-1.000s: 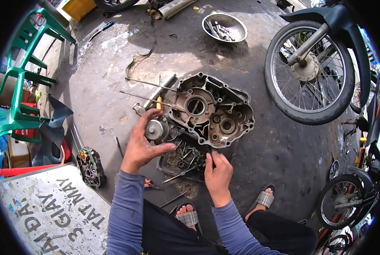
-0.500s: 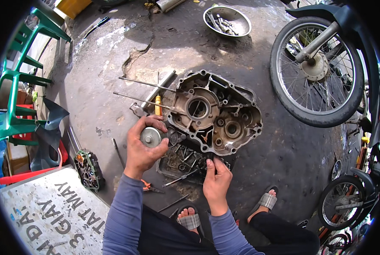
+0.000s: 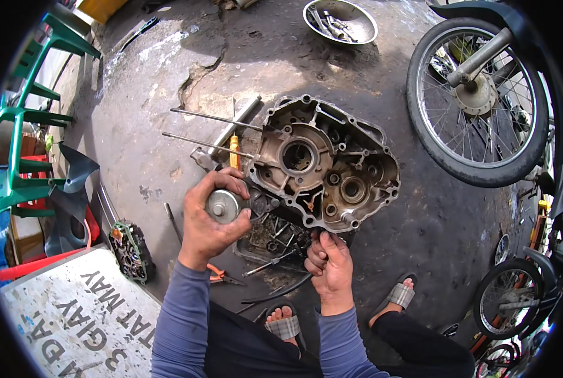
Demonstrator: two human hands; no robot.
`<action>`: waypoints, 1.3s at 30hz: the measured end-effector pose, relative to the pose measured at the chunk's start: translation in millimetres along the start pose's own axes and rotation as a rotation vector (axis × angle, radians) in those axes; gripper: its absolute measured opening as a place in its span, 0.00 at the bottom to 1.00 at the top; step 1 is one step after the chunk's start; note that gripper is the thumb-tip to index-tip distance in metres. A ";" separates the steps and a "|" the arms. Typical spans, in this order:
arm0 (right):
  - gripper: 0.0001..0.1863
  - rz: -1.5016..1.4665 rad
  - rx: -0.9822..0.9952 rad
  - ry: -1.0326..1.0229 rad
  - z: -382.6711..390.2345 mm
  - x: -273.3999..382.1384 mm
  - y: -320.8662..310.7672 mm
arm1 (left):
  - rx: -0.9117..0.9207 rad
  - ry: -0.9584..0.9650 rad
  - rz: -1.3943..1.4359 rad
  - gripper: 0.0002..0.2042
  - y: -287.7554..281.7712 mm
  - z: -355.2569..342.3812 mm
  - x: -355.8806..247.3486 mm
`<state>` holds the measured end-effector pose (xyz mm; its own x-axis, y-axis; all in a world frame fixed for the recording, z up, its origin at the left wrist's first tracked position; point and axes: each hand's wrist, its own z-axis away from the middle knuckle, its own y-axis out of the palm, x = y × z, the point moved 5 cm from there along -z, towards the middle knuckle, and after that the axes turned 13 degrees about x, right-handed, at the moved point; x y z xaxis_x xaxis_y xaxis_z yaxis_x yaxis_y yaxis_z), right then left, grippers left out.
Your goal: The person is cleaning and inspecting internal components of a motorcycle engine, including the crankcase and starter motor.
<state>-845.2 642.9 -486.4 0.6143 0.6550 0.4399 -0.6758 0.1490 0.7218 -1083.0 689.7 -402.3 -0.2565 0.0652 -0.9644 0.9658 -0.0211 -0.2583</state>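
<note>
A loosened left hand [image 3: 203, 232] could drop its grasped silver metal cylinder [image 3: 222, 206]; what the right hand [image 3: 332, 268] grasps is unclear.

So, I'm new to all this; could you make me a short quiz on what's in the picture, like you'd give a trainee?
1. Which of the person's hands is wrapped around the round silver part?
A) left
B) right
C) neither

2. True or false: the metal bowl near the top of the picture is empty.

3. Fill in the colour: the screwdriver beside the large engine casing has a ____ handle.

Key:
1. A: the left hand curls around it.
2. False: metal pieces lie in it.
3. Yellow.
</note>
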 end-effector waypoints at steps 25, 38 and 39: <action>0.07 2.055 -0.229 -0.364 29.6 42.1 41.5 | -0.208 0.064 0.040 0.15 6.0 7.6 -8.0; 0.11 1.195 -0.150 -0.443 7.8 29.0 3.0 | -0.066 0.092 -0.019 0.13 3.3 3.5 -5.7; 0.12 0.822 -0.118 -0.258 5.6 24.0 2.8 | -0.054 0.089 -0.024 0.13 1.5 3.9 -5.1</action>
<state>-830.1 654.9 -470.8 -0.0241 0.4025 0.9151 -0.9748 -0.2126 0.0679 -1080.3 685.5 -398.0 -0.2772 0.1536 -0.9485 0.9608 0.0346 -0.2751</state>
